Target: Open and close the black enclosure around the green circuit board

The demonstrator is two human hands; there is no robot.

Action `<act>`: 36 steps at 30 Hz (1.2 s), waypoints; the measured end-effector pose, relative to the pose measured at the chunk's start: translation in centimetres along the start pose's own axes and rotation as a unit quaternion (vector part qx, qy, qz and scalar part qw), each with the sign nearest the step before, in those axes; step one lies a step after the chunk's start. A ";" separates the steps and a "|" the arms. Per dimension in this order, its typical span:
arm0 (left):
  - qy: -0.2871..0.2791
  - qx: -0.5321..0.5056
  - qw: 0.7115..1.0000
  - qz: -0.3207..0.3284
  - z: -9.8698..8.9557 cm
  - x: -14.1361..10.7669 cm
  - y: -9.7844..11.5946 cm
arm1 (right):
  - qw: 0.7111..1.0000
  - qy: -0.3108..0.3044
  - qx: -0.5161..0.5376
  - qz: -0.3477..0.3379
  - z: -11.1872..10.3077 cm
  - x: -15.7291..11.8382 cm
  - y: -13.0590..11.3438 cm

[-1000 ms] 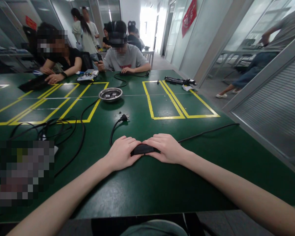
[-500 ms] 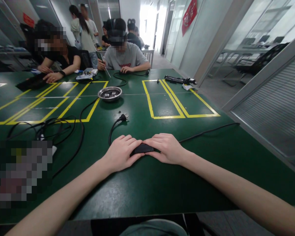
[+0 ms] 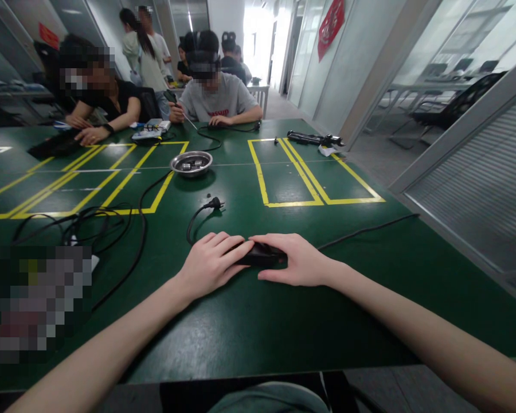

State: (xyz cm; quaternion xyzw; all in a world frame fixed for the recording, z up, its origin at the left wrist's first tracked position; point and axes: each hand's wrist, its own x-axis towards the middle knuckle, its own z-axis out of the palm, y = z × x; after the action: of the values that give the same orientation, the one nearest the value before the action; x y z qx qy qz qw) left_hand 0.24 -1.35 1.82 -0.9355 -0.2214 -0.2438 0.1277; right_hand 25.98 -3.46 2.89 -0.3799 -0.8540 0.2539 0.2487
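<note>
Green, glossy tabletop; hands around smooth black device.

The one camera sits on the person's head. It looks forward and down, with the left hand and right hand close by on the big green table.

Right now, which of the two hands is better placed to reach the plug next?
Left hand, I'd say: it's nearer the plug, whose cord curves back beside it. It does grip the black device, though; the right hand is spread wider but farther off.
</note>
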 end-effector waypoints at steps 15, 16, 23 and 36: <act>-0.068 -0.192 0.968 -0.148 0.0 -0.3 0.3 | 0.980 0.015 0.162 0.112 1.2 0.1 -0.2; -0.078 -0.216 0.959 -0.164 -0.1 -0.3 0.3 | 0.986 0.017 0.135 0.101 1.3 0.0 -0.3; -0.078 -0.245 0.948 -0.188 -0.5 0.0 0.8 | 0.995 0.026 0.061 0.075 1.5 0.1 0.1; -0.065 -0.278 0.932 -0.221 -0.2 0.3 1.6 | 0.992 0.012 -0.095 -0.076 1.5 0.0 0.1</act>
State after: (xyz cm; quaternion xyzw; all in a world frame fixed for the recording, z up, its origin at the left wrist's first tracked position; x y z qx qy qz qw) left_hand 1.19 -2.69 1.95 -0.8747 -0.3537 -0.2567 -0.2096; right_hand 25.11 -3.79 1.75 -0.3393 -0.8975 0.1471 0.2402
